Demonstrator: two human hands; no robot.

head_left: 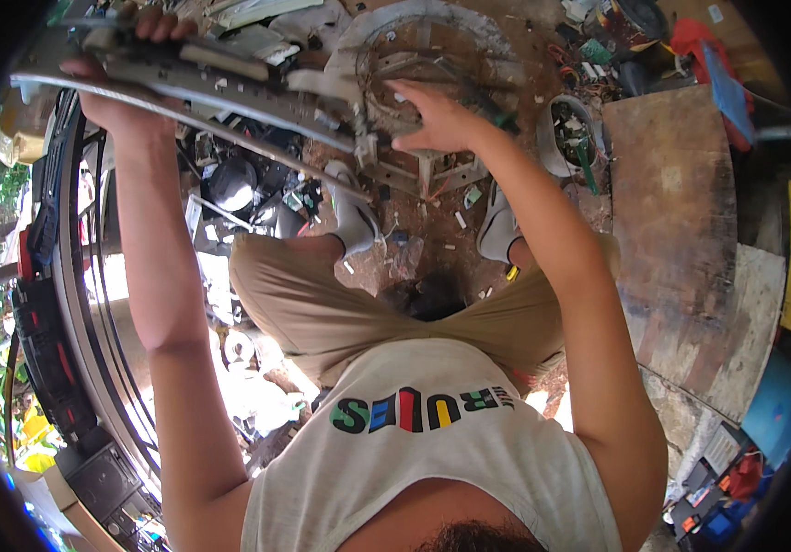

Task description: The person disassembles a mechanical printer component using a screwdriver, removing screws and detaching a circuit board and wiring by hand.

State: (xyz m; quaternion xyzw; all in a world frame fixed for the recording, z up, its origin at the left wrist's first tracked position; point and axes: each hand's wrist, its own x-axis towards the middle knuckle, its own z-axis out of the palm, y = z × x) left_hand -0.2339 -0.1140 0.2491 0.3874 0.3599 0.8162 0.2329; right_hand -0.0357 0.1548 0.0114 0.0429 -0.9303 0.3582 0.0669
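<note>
My left hand (121, 109) is wrapped round a long grey metal frame (243, 99), at its upper-left end. Several bars and light-coloured parts run along the frame, slightly blurred; its exact kind cannot be made out. The frame slants down from upper left toward the middle, held off the ground. Close to its right end, my right hand (443, 121) has thumb and fingers spread, with nothing in it. Behind and below that hand stands a metal stand (427, 175) of angled bars, in front of a pale round ring (496, 69) on the ground.
A pale bucket (550, 138) with scraps stands right of the stand. Farther right lie a worn wooden board (671, 184) and a red-and-blue object (727, 92). Small debris litters the dirt around my shoes (354, 221). Dark electronic parts (230, 184) lie under the frame.
</note>
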